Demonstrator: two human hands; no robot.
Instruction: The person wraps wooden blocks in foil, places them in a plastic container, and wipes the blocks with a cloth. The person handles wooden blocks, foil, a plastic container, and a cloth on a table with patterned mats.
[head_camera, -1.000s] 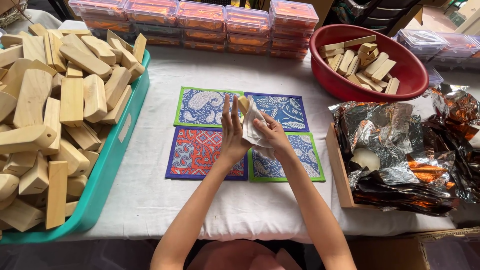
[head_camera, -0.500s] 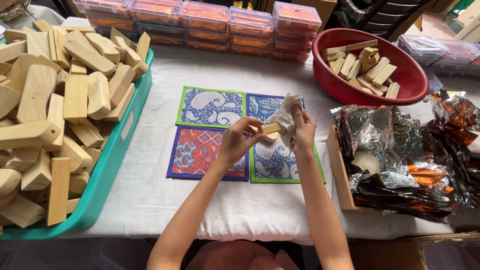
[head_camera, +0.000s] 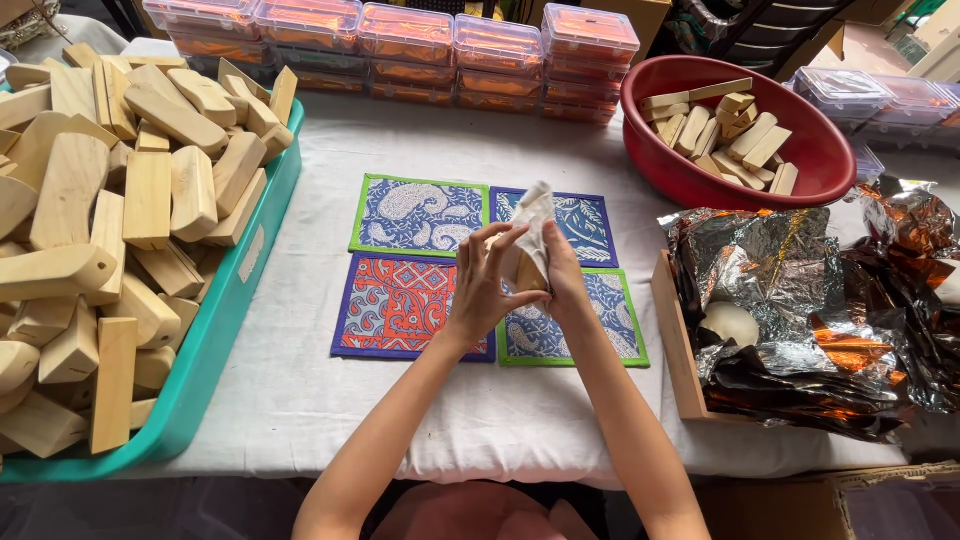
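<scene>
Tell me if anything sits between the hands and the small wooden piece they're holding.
Only the white cloth. It wraps the small wooden piece, lying between it and the right hand. The left hand grips the piece from the other side, fingers seemingly on bare wood.

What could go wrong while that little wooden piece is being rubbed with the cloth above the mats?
The small wooden piece is pinched between the left hand and right hand inside a loose white cloth, so it might slip and drop onto the patterned mats. The cloth also hides most of the piece, so patches could be missed. The crinkled foil sheets lie close by the right elbow's side and could get snagged.
</scene>
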